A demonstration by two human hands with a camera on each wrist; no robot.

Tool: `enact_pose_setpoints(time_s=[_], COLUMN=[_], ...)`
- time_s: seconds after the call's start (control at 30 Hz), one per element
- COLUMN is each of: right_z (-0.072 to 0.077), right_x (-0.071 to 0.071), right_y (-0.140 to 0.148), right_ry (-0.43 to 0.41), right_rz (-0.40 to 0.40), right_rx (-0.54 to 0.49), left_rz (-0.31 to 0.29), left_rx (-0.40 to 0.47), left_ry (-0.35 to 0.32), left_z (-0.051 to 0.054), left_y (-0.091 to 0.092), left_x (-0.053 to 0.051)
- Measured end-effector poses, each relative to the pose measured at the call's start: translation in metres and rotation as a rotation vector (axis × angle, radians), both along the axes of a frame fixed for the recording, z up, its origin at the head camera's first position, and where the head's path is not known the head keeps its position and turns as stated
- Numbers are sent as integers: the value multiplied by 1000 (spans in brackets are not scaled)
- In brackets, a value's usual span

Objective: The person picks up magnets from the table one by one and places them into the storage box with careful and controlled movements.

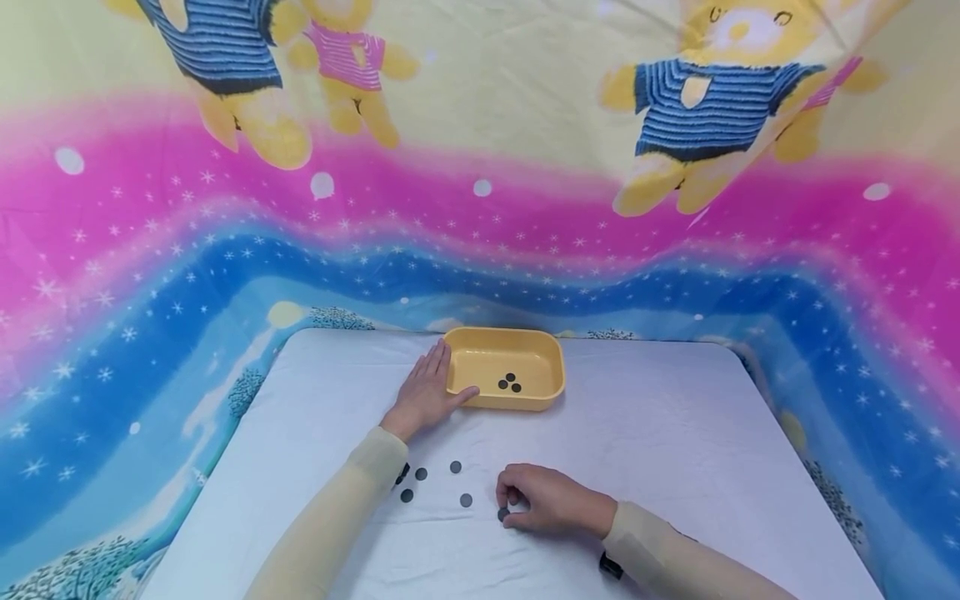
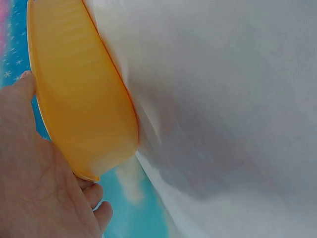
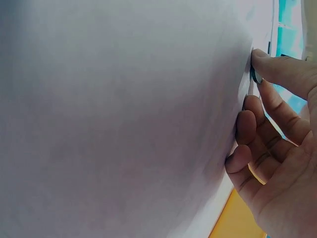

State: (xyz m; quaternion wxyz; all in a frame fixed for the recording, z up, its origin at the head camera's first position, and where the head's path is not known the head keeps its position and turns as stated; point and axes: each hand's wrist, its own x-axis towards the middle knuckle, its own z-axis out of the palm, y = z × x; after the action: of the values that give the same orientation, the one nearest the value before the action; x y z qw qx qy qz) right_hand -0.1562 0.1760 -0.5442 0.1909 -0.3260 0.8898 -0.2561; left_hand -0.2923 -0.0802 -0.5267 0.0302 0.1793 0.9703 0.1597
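My left hand (image 1: 424, 393) lies along the left end of a yellow rectangular tray (image 1: 517, 403), its fingers straight and its thumb over the near rim. The left wrist view shows the same hand (image 2: 44, 183) against the tray's outer wall (image 2: 84, 89). Inside the tray are three small dark round discs (image 1: 503, 385). Nearer the front, my right hand (image 1: 551, 500) pinches another dark disc (image 1: 503, 515) between thumb and index finger, low at the white cloth. In the right wrist view this disc (image 3: 256, 75) shows edge-on at the fingertips, the other fingers curled.
Several more dark discs (image 1: 455, 467) lie loose on the white-covered table (image 1: 660, 433) between the two arms. A patterned curtain (image 1: 480, 225) with bears and snowflakes hangs right behind the tray and around both sides of the table.
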Motion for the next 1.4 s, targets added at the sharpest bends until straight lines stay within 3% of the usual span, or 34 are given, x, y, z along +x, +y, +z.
enact_pose_setpoints(time_s=[0.8,1.1,1.4], right_z=[-2,2,9], right_x=[6,2,-14], right_y=[-2,-1,5], right_ry=[9,31,25], right_rz=[114,80,11], right_rx=[-133,-173,-206], left_rz=[-7,-4,-4], left_rx=[-5,-4,-3], left_ry=[1,-1,5], left_z=[-1,-1,-2], left_y=[-1,-1,-1], left_x=[0,0,-1])
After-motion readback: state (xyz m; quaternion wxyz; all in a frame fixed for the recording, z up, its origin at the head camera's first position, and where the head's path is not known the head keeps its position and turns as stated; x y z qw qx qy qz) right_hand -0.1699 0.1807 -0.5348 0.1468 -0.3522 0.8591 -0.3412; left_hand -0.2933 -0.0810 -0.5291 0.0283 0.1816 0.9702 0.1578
